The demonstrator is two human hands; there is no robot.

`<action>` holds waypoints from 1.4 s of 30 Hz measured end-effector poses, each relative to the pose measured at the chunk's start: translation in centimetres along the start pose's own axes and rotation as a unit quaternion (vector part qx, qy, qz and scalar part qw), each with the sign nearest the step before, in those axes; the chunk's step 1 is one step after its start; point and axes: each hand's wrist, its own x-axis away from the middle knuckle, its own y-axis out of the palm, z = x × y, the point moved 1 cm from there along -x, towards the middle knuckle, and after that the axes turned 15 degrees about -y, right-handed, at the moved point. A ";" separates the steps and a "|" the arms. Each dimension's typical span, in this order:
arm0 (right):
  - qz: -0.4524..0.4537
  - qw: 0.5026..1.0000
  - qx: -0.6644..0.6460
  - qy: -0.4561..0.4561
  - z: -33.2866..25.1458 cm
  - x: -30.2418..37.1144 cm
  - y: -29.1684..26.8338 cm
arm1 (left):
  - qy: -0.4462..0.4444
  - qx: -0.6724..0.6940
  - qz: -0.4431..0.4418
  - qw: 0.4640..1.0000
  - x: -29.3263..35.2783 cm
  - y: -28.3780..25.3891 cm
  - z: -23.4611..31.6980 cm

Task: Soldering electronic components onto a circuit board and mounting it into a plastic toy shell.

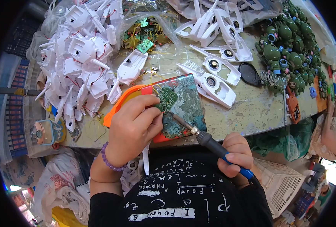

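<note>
My left hand (135,119), a purple bead bracelet at its wrist, pinches a small green circuit board (168,97) by its near edge. A thin yellow wire runs from the board's far side. In my right hand (237,156) is a soldering iron (209,143) with a dark grip and blue end. Its metal tip reaches the board's lower edge beside my left fingertips; whether they touch I cannot tell. Underneath lies a worn, stained work pad (187,104) with red edges. An orange curved piece (123,103) shows behind my left hand.
White plastic housings with red wires (82,53) are heaped at the left. More circuit boards (145,45) lie in a plastic bag at the back. White shells with round speakers (217,81) sit right of the pad. Green plastic figures (285,49) pile up at the far right.
</note>
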 end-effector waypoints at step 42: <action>-0.347 0.853 0.283 0.267 6.5 -1.5 -1.6 | 0.046 0.059 0.014 0.997 -0.2 -0.2 -0.2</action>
